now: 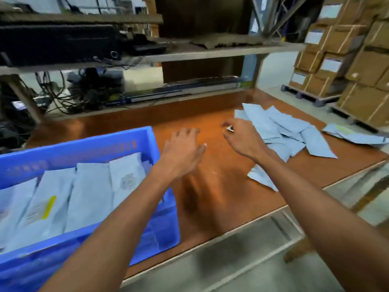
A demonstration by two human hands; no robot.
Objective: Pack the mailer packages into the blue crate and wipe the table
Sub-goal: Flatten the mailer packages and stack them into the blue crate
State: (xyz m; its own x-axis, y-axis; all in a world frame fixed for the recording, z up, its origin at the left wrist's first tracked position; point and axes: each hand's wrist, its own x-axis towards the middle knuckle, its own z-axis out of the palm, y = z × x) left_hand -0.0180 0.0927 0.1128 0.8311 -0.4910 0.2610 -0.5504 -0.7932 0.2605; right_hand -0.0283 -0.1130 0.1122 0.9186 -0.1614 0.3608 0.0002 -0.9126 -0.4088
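One blue crate (84, 144) sits at the left end of the brown table (210, 197). I count at least four grey-blue mailer packages (90, 192) standing on edge inside it, side by side; blur hides any more. Two bare arms reach out over the tabletop. The left hand (183, 148) hovers just right of the crate's corner, palm down, fingers spread wide and holding nothing. The right hand (242, 138) is at the near edge of the loose pile (290, 127), its fingers bent towards the thumb with a small pale speck at the tips, though it is too blurred to tell whether they pinch anything. The pile is a single overlapping heap of perhaps eight or nine mailers, and I can't count it exactly. One more mailer (261, 178) lies nearer the front edge, partly under the right forearm, and a second small group (355, 135) — two or three — lies apart at the table's far right. Beyond that corner, taped cardboard boxes (362, 66), well over a dozen, are stacked on two pallets (311, 98). One shelf (210, 52) runs above the table.
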